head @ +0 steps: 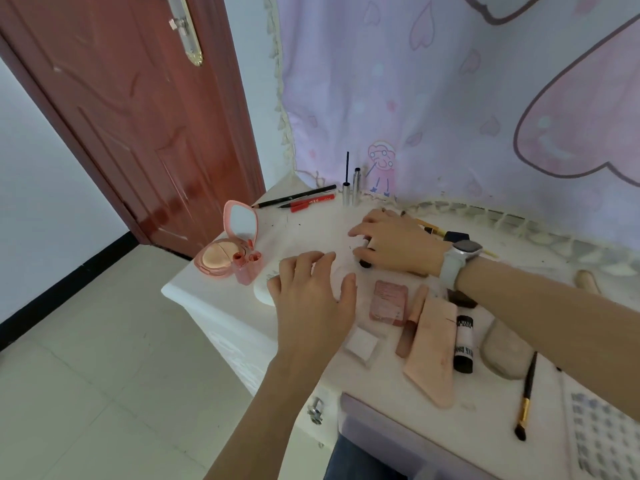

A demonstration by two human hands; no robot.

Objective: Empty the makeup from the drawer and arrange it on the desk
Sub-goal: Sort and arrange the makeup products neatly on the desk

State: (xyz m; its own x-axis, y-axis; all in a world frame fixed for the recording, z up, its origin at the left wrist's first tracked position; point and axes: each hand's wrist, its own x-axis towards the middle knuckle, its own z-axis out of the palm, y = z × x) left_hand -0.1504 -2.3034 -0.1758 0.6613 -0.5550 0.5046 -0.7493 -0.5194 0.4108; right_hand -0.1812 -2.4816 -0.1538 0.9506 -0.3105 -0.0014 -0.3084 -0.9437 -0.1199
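Risk: right hand [394,242], fingers curled on a small dark tube [364,262], could topple the upright silver mascara tubes [351,188] nearby, while left hand [311,299] hovers flat, fingers relaxed.

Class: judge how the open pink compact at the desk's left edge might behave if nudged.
The open pink compact probably tips easily: its mirrored lid stands upright. It sits near the desk edge, so a push might drop it. The mirror looks fragile.

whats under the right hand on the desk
A small dark, rounded end pokes out below the right hand's fingers, resting on the white desk. The rest of that item is covered by the hand, so what it is cannot be told.
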